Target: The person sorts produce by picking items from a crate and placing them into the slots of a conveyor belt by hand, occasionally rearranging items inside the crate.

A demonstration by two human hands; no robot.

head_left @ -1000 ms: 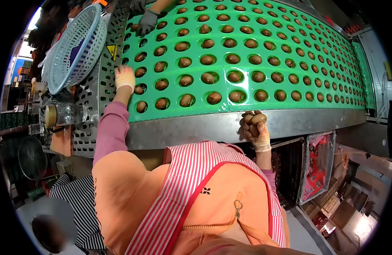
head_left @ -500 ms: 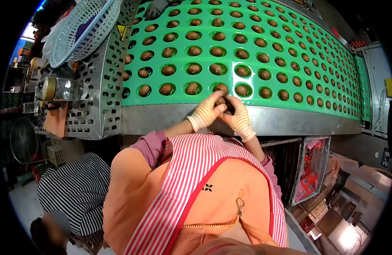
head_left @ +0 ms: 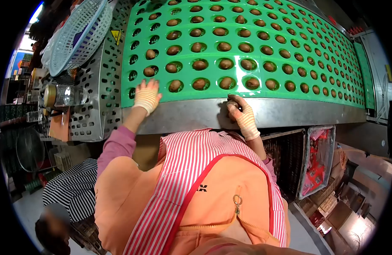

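Clearly, in the head view, the left hand [head_left: 147,95] lies at ten o'clock over the green molded film [head_left: 191,93], its grip open, fingers spread just below a brown egg [head_left: 149,71]. Between two and three o'clock, the right hand [head_left: 241,114] curls at the steel edge [head_left: 297,113]; its contents cannot be told. Brown eggs in cups fill twelve to two. A light-blue basket [head_left: 103,25] leans at ten.

The person's left arm [head_left: 124,138] reaches forward, with the left hand [head_left: 147,98] palm down and its fingers spread. The right forearm [head_left: 257,146] angles inward, the right hand [head_left: 242,114] in front of the torso with fingers curled. The hands are well apart.
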